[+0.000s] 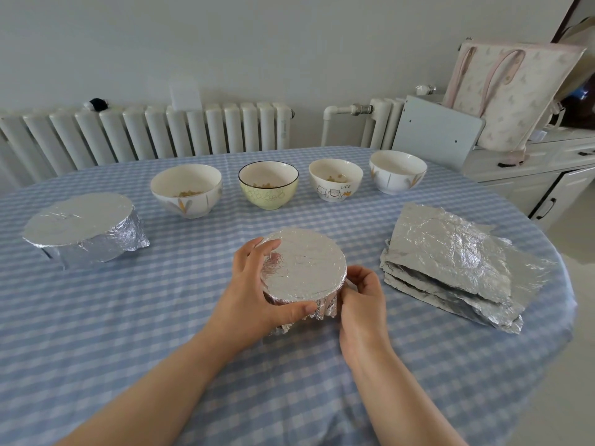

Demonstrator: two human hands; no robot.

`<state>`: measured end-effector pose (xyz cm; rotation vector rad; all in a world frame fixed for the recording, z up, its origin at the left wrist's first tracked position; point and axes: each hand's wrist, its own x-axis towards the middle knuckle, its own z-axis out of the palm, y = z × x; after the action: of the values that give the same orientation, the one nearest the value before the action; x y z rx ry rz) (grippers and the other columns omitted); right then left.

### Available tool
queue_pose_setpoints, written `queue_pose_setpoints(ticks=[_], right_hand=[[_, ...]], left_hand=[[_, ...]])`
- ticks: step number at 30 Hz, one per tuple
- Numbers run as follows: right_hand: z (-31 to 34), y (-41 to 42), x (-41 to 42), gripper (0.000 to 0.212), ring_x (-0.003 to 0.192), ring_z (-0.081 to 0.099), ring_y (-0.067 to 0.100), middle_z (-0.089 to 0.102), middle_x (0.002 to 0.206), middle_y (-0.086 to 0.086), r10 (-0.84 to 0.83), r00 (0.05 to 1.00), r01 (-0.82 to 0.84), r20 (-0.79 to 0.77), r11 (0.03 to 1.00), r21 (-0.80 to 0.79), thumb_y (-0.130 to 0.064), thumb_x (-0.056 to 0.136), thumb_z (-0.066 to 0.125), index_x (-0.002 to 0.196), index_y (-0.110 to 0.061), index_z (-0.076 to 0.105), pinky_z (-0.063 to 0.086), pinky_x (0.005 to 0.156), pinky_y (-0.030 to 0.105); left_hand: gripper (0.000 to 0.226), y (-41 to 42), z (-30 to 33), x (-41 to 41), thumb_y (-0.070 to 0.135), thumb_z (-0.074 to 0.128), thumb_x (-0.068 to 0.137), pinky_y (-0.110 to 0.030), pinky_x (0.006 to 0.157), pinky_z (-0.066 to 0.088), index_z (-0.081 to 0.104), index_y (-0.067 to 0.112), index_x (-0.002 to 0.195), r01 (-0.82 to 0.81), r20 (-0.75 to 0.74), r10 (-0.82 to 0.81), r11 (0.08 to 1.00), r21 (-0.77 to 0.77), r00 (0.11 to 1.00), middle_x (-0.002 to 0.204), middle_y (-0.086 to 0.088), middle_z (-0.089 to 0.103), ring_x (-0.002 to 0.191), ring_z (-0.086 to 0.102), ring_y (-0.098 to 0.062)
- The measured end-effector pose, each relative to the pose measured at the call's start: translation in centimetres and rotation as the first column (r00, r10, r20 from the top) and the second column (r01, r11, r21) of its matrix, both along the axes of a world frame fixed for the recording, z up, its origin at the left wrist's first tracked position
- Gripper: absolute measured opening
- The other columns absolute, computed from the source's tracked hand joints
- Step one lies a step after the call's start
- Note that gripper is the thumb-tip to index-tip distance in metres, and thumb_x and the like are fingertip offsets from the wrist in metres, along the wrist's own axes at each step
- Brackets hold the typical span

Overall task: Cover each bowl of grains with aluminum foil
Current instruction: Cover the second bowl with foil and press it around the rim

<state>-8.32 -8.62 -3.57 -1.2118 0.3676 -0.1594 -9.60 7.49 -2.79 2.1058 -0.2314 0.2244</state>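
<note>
Foil-wrapped round bowl (pixel 304 268) sits at the near centre of the blue checked tablecloth (pixel 193 317), left hand (pixel 257 284) curled around its rim, right hand (pixel 362 299) pinching crumpled foil at its side; four uncovered ceramic bowls (pixel 269 185) stand behind.

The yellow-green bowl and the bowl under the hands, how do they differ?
The yellow-green bowl stands open in the far row, untouched. The foil-covered bowl sits near the person, its top sealed flat, with the left hand and right hand gripping its sides. Both stand upright on the checked tablecloth.
</note>
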Motion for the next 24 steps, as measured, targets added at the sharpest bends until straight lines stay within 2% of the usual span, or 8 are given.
queue_pose_setpoints(ticks=[3, 6, 9, 12, 14, 16, 21, 24], right_hand=[[-0.3, -0.6, 0.2, 0.023, 0.067, 0.059, 0.012, 0.066, 0.074, -0.004, 0.004, 1.000, -0.005, -0.005, 0.986, -0.168, 0.007, 0.089, 0.049, 0.092, -0.014, 0.059, 0.048, 0.059, 0.028], [-0.5, -1.6, 0.3, 0.030, 0.077, 0.064, 0.015, 0.070, 0.083, -0.001, 0.024, 1.000, -0.017, 0.016, 0.942, -0.336, 0.008, 0.086, 0.047, 0.087, -0.017, 0.063, 0.053, 0.070, 0.031], [-0.2, -2.4, -0.2, 0.040, 0.085, 0.068, 0.013, 0.072, 0.083, -0.003, 0.050, 0.997, -0.031, 0.057, 0.957, -0.288, 0.009, 0.089, 0.035, 0.086, -0.016, 0.067, 0.052, 0.078, 0.026], [0.0, -2.5, -1.2, 0.028, 0.087, 0.065, -0.002, 0.071, 0.085, -0.012, 0.116, 0.989, -0.072, 0.090, 0.916, -0.394, -0.018, 0.101, 0.039, 0.091, -0.020, 0.065, 0.044, 0.076, 0.013], [-0.3, -2.3, -1.7, 0.026, 0.080, 0.060, -0.010, 0.067, 0.080, -0.021, 0.187, 0.979, -0.116, 0.076, 0.830, -0.546, -0.043, 0.098, 0.043, 0.093, -0.024, 0.061, 0.040, 0.068, 0.007], [-0.6, -2.2, -1.8, 0.031, 0.090, 0.061, -0.009, 0.067, 0.091, -0.024, 0.231, 0.969, -0.133, 0.083, 0.778, -0.614, -0.056, 0.090, 0.043, 0.103, -0.031, 0.057, 0.042, 0.075, 0.009], [-0.9, -2.0, -0.8, 0.029, 0.107, 0.056, 0.005, 0.059, 0.117, -0.006, 0.253, 0.962, -0.135, 0.107, 0.773, -0.620, -0.043, 0.095, 0.039, 0.117, -0.028, 0.051, 0.036, 0.079, 0.000], [-1.5, -1.9, -0.1, 0.022, 0.116, 0.051, 0.015, 0.055, 0.120, 0.004, 0.228, 0.960, -0.078, 0.160, 0.769, -0.634, -0.036, 0.098, 0.037, 0.114, -0.029, 0.051, 0.036, 0.095, 0.017]], left_hand=[[0.115, 0.0, 0.0, -0.1, 0.075, 0.075, 0.043, 0.008, 0.085, 0.024, 0.028, 0.040, 0.141, 0.000, 0.005, -0.001, 1.000, 0.014, 1.000, 0.146, 0.021, 0.016, 0.120, 0.019, 0.029], [0.111, -0.1, 0.2, -0.2, 0.076, 0.074, 0.043, 0.007, 0.084, 0.027, 0.026, 0.045, 0.138, -0.006, 0.009, 0.006, 1.000, 0.017, 1.000, 0.145, 0.022, 0.017, 0.122, 0.022, 0.025], [0.113, -0.5, 0.2, -0.5, 0.081, 0.073, 0.043, 0.003, 0.083, 0.029, 0.024, 0.045, 0.139, -0.044, 0.014, 0.044, 0.999, 0.012, 0.999, 0.141, 0.027, 0.017, 0.123, 0.028, 0.017], [0.120, -1.5, 0.0, -0.9, 0.081, 0.071, 0.045, -0.012, 0.093, 0.031, 0.021, 0.039, 0.145, -0.114, 0.010, 0.114, 0.993, 0.026, 0.993, 0.146, 0.023, 0.012, 0.125, 0.031, 0.004], [0.119, -2.0, 0.1, -1.2, 0.078, 0.068, 0.048, -0.021, 0.097, 0.032, 0.017, 0.036, 0.147, -0.145, -0.001, 0.145, 0.989, 0.037, 0.989, 0.148, 0.021, 0.009, 0.127, 0.028, 0.001], [0.110, -2.0, 0.3, -1.4, 0.078, 0.059, 0.057, -0.023, 0.098, 0.033, 0.016, 0.035, 0.148, -0.143, 0.007, 0.143, 0.989, 0.039, 0.990, 0.145, 0.023, 0.008, 0.126, 0.028, 0.000], [0.094, -1.4, 0.1, -1.7, 0.079, 0.043, 0.070, -0.029, 0.097, 0.043, 0.015, 0.038, 0.149, -0.153, 0.037, 0.150, 0.981, 0.120, 0.988, 0.149, 0.018, 0.009, 0.127, 0.039, -0.006], [0.101, -1.5, 0.2, -1.7, 0.083, 0.044, 0.065, -0.027, 0.092, 0.043, 0.014, 0.037, 0.150, -0.171, 0.022, 0.169, 0.973, 0.155, 0.985, 0.149, 0.021, 0.006, 0.131, 0.039, -0.009]])
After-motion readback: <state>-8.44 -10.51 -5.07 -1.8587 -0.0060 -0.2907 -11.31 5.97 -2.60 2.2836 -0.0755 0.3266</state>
